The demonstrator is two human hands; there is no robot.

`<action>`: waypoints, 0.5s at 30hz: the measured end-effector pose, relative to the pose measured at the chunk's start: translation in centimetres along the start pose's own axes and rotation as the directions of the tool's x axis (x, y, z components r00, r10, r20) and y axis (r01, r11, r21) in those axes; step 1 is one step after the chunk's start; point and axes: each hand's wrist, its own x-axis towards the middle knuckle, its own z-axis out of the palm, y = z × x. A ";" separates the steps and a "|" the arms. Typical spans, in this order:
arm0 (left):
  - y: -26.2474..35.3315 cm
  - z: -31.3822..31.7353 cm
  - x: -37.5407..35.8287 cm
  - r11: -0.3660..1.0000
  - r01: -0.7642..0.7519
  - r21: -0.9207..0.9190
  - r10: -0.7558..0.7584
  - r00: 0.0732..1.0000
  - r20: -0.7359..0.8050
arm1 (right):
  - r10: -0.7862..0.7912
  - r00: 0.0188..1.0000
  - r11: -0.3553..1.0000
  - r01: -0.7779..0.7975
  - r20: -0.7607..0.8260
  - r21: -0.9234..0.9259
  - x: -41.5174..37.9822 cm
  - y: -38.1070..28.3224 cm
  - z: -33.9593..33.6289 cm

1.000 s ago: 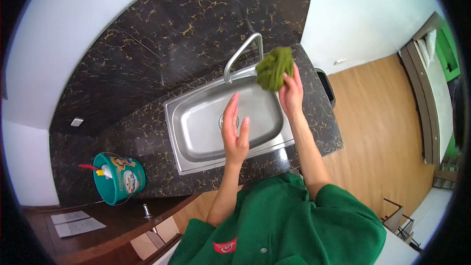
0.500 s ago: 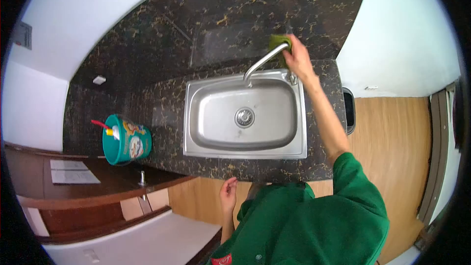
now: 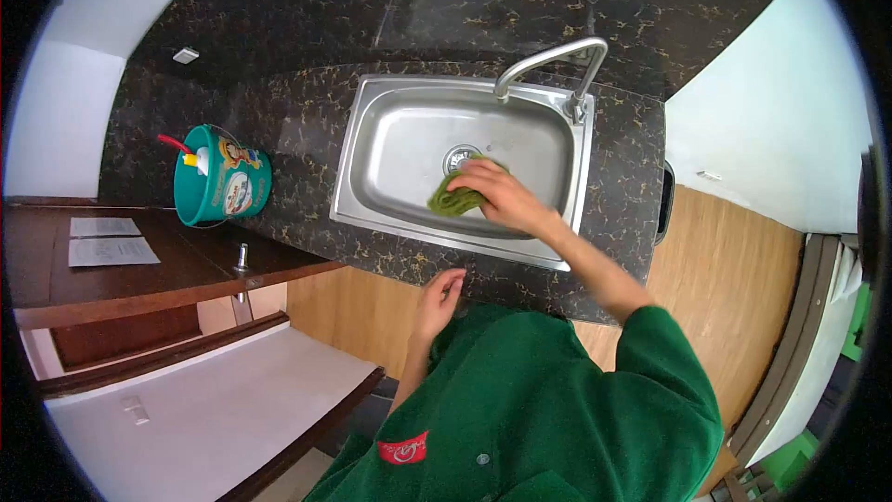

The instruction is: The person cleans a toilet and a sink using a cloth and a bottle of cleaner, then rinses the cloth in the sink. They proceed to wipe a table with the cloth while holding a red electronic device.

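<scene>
My right hand (image 3: 502, 193) is closed on a green cloth (image 3: 452, 197) over the stainless steel sink (image 3: 400, 181). The cloth is bunched under the fingers, close to the near side of the drain (image 3: 462, 156), which it partly covers. Behind it, the curved metal faucet (image 3: 555, 53) rises from the sink's back right corner. My left hand (image 3: 437, 305) is at the counter's front edge with nothing in it, its fingers loosely bent and the thumb apart.
On the dark marbled counter (image 3: 302, 167), left of the sink, stands a teal bucket (image 3: 223, 177) with a red handle and a yellow-capped white bottle in it. Papers (image 3: 111, 246) lie on a brown door at left. A dark bin (image 3: 665, 200) stands past the counter's right end.
My right hand has come down from the faucet into the sink with the cloth. My left hand stays near the counter's edge. The view has shifted and tilted.
</scene>
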 end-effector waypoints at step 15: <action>-7.2 -13.8 2.2 0.997 0.068 -0.029 -0.066 0.995 0.077 | 0.612 -0.060 0.491 -0.752 -0.788 0.439 -2.8 22.6 8.6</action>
